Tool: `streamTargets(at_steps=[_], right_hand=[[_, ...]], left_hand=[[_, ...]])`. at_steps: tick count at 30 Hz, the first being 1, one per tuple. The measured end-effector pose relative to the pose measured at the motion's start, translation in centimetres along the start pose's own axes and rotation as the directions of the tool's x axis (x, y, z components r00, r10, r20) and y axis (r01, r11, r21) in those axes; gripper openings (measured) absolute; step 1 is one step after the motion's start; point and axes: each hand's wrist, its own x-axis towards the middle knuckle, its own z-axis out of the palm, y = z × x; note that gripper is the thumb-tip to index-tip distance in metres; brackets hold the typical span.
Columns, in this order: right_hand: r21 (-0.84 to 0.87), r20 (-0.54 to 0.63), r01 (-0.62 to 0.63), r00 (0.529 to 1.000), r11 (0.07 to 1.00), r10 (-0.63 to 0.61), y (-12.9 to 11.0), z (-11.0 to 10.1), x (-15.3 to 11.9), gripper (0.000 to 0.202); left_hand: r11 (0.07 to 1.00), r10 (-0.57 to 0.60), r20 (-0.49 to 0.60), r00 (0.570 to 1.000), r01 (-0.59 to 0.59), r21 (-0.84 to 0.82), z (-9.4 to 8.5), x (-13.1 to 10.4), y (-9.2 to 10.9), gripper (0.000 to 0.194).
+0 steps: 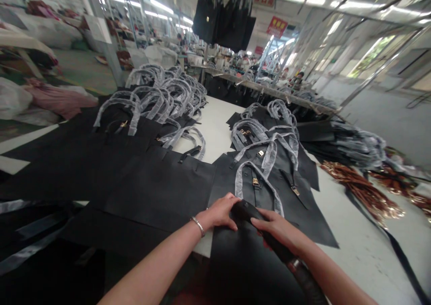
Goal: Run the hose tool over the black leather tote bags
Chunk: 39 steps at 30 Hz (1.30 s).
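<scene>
My right hand [278, 228] is wrapped round a black tubular tool [247, 211], whose thick, hose-like rear end runs down to the lower right. The tool's front end lies over a black bag panel [235, 264] in front of me. My left hand [224, 213] rests at the panel's upper part, beside the tool's front end, with thumb and fingers apart; some fingertips are hidden. Just beyond, a plastic-wrapped handle [257, 175] arches over a strap with a gold clasp [255, 182]. A second strap with a gold end [295, 191] lies to its right.
Overlapping black panels [151, 184] with wrapped handles [164, 89] cover the left side. Brown straps with gold ends [367, 190] lie on the white table [218, 121] at right. Black bag pieces [224, 22] hang overhead. A metal post [107, 40] stands at left.
</scene>
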Motion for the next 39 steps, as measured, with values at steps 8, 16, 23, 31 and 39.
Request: streamTargets(at_steps=[8,16,23,31,39], right_hand=[[-0.019,-0.045,-0.007,0.999,1.000,0.007,0.4,0.1,-1.2,0.056],[-0.183,-0.232,0.088,0.964,0.979,-0.130,-0.2,1.2,0.4,0.063],[-0.190,-0.126,0.134,0.979,0.973,-0.159,0.5,2.0,-2.3,0.065],[-0.092,0.031,0.152,0.988,0.984,-0.150,-0.4,3.8,0.0,0.054],[-0.055,0.174,0.081,0.982,0.995,-0.071,-4.0,4.1,3.7,0.026]], left_hand=[[0.973,-0.193,-0.164,0.967,0.168,-0.156,1.8,-1.6,0.4,0.109],[0.894,-0.389,-0.262,0.883,0.431,0.123,0.0,-3.1,2.0,0.091],[0.822,-0.475,-0.230,0.850,0.521,0.228,-2.2,-4.0,1.6,0.052],[0.798,-0.490,-0.413,0.768,0.586,0.143,-0.3,-6.0,2.0,0.058],[0.808,-0.490,-0.394,0.778,0.575,0.129,0.1,-6.5,1.6,0.049]])
